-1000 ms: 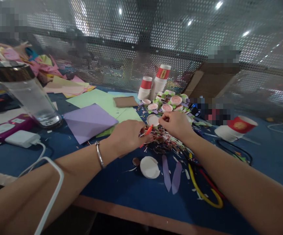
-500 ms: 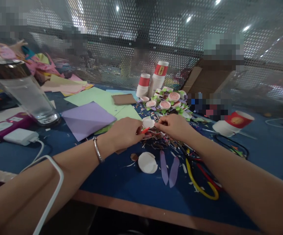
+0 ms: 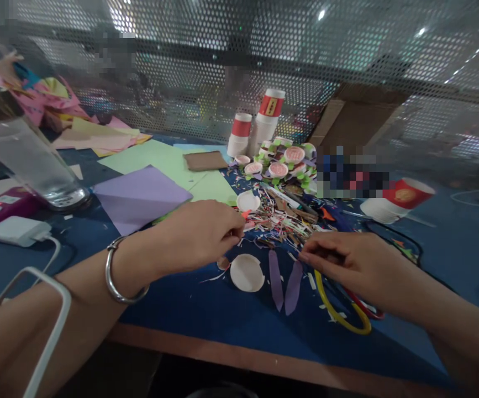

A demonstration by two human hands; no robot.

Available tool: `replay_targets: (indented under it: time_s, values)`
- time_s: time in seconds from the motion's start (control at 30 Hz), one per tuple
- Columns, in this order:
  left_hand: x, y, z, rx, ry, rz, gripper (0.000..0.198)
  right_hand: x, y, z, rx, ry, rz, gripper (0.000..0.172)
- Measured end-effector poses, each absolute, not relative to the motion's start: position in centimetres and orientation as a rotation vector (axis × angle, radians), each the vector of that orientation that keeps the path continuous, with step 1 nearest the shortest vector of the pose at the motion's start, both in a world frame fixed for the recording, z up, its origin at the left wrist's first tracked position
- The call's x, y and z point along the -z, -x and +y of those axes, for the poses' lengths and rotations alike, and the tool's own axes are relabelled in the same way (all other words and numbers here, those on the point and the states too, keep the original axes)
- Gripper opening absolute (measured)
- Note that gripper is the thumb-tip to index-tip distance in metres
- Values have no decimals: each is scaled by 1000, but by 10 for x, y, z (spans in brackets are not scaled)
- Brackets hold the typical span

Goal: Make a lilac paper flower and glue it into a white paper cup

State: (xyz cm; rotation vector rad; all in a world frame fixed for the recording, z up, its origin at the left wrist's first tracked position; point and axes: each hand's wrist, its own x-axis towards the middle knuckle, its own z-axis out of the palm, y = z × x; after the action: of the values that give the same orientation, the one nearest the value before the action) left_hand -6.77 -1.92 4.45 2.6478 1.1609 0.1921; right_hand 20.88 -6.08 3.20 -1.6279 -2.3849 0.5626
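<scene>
My left hand (image 3: 195,232), with a metal bangle at the wrist, is closed in a pinch on a small red strip (image 3: 245,214) at the edge of a heap of paper scraps (image 3: 283,221). Just beyond it lies a small white disc (image 3: 248,200). My right hand (image 3: 347,262) rests low on the blue table (image 3: 222,315), fingers pressed together and pointing left toward two purple paper strips (image 3: 284,279); whether it holds anything is hidden. A larger white paper disc (image 3: 247,272) lies between my hands. Yellow-handled scissors (image 3: 338,315) lie under my right hand.
Purple paper (image 3: 140,196) and green paper (image 3: 160,160) lie at the left. A glass jar (image 3: 27,160) and a white charger (image 3: 15,230) stand at far left. Stacked red-and-white cups (image 3: 264,121) and decorated cup bottoms (image 3: 284,163) sit behind; a tipped cup (image 3: 396,202) lies right. Perforated mesh closes the back.
My right hand has drawn back from the scrap heap toward me and to the right, down beside the purple strips. My left hand stays pinched on the red strip. The view tilted down.
</scene>
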Motion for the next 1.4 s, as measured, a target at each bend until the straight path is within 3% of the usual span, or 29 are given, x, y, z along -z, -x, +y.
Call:
replay_targets:
  time_s: [0.4, 0.93, 1.17, 1.4]
  values:
    - [-45, 70, -12, -198, -2631, 1388, 16, -15, -239, -77, -575, 1732, -2388, 30]
    - [-30, 48, -27, -364, -2647, 1039, 16, -12, -250, -96, -509, 1826, -2366, 26]
    - [-27, 47, -25, -455, -2645, 1075, 20, -17, -262, -98, -525, 1846, -2307, 34]
    - [-25, 48, -25, -559, -2613, 1063, 16, -14, -263, -66, -72, 1834, -2420, 27]
